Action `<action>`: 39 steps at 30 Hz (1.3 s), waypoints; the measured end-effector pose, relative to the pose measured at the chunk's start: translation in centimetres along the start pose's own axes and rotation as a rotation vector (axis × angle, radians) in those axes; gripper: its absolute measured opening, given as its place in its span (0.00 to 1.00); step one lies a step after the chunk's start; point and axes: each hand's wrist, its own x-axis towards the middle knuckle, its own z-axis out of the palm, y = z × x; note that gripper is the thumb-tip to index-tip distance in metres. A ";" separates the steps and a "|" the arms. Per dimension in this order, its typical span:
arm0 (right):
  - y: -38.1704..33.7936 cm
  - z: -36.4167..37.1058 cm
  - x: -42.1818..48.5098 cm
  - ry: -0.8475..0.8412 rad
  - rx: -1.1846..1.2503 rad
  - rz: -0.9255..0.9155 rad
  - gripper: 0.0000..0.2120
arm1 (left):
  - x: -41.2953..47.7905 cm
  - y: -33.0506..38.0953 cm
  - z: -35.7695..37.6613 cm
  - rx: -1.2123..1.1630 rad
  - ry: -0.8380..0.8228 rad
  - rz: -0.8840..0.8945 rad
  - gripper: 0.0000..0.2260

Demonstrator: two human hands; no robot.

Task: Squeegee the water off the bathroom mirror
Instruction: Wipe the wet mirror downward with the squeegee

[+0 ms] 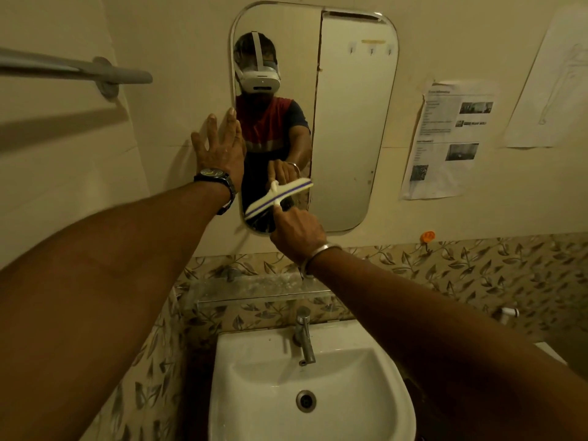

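Mid-frame, the right hand [299, 232] grips a white, blue-striped plastic squeegee [278, 198] — blade tilted low on the rounded wall mirror [348, 138]. The left hand [221, 148], fingers spread, lies flat beside it.

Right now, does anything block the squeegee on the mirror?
Nothing visible lies on the mirror. The squeegee, held by the right hand, sits at its lower left. Only the left hand, flat on the wall, reaches the mirror's left edge above the blade.
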 end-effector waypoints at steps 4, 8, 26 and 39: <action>1.0 -0.3 -0.5 -0.001 0.006 0.005 0.27 | 0.1 0.1 -0.1 -0.003 -0.018 -0.003 0.38; 2.4 -3.0 1.9 0.141 0.025 0.065 0.28 | 0.1 0.5 0.2 -0.011 -0.002 -0.007 0.35; 4.7 -2.1 0.1 0.112 0.163 0.168 0.25 | 0.3 0.5 0.8 -0.003 0.020 -0.024 0.38; 6.4 -3.3 0.7 0.245 0.182 0.216 0.13 | 0.4 0.7 1.1 0.025 -0.023 -0.042 0.39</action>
